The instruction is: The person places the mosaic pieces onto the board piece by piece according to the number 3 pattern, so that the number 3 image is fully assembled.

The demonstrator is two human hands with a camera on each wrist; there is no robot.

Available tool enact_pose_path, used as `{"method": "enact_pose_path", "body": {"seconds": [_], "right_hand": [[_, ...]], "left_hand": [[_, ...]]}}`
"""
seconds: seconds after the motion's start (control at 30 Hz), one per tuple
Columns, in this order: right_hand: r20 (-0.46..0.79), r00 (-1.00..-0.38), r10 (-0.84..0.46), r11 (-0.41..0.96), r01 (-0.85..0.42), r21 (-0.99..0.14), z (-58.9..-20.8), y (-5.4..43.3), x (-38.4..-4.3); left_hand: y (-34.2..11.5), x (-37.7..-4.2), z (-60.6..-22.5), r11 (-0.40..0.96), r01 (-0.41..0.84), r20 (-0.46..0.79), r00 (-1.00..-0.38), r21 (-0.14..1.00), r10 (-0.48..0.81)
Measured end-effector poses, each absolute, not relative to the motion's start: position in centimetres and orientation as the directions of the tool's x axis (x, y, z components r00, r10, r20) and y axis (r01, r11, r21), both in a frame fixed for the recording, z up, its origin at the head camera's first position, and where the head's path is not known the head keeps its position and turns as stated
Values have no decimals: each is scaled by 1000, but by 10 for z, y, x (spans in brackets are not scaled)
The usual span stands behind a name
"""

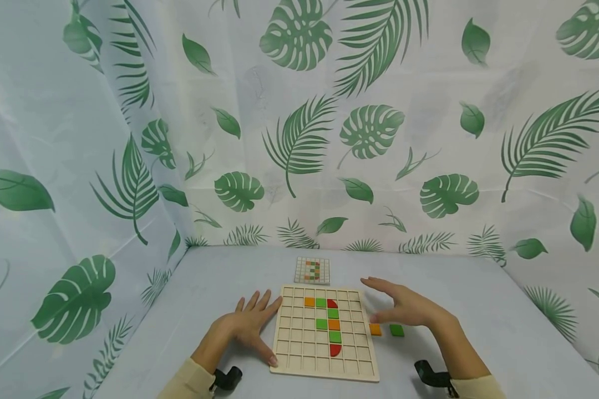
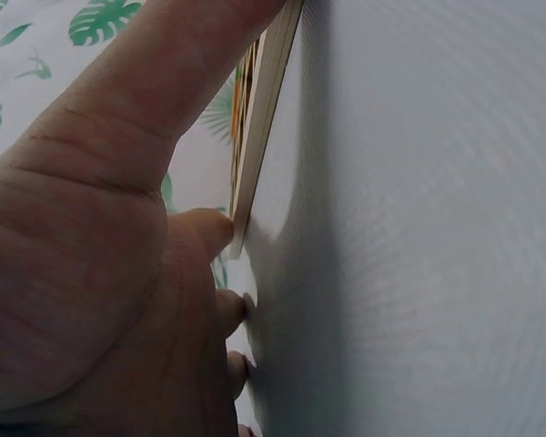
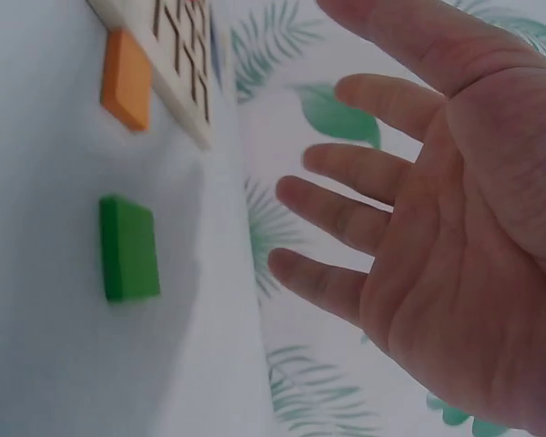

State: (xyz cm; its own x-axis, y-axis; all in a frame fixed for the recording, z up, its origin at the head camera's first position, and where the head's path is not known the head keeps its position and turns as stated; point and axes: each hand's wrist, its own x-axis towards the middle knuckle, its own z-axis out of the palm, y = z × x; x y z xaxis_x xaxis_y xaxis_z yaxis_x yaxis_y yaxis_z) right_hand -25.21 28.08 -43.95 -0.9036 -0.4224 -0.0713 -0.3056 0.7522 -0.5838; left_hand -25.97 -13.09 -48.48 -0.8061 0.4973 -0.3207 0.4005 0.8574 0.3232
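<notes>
A wooden grid board [image 1: 304, 349] lies on the table between the hands, holding orange and green square tiles and red rounded ones in some cells. The left hand [image 1: 253, 321] rests at the board's left edge, fingers spread, thumb on the lower left border. In the left wrist view its thumb [image 2: 136, 100] reaches to the board's side [image 2: 264, 118]. The right hand [image 1: 413, 306] hovers by the board's right edge with fingers extended and nothing in it. Under and beside it lie a loose orange tile [image 3: 127, 82] and a loose green tile [image 3: 129, 248].
Behind the board lies a small card [image 1: 303, 263] printed with a coloured grid pattern. A white curtain [image 1: 299, 216] with green leaves stands along the back and sides of the table [image 1: 239, 266]. Black wrist devices [image 1: 431, 375] sit below both hands.
</notes>
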Motion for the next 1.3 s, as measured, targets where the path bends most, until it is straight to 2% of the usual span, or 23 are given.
{"method": "enact_pose_path", "body": {"seconds": [0.23,0.77,1.1,1.3], "right_hand": [[-107,-907,-408,731,-254,-633,-439,294,-252],[-158,-892,-424,737,-238,-633,-442,302,-255],[-178,-872,-456,757,-274,-593,-443,308,-256],[-215,-881,-420,782,-231,-579,-443,308,-256]], "left_hand": [[-130,-260,-485,861,395,-323,-809,320,491],[-130,-258,-483,865,399,-321,-812,304,487],[-131,-260,-486,862,407,-317,-810,303,494],[-131,-260,-486,862,407,-317,-810,302,494]]}}
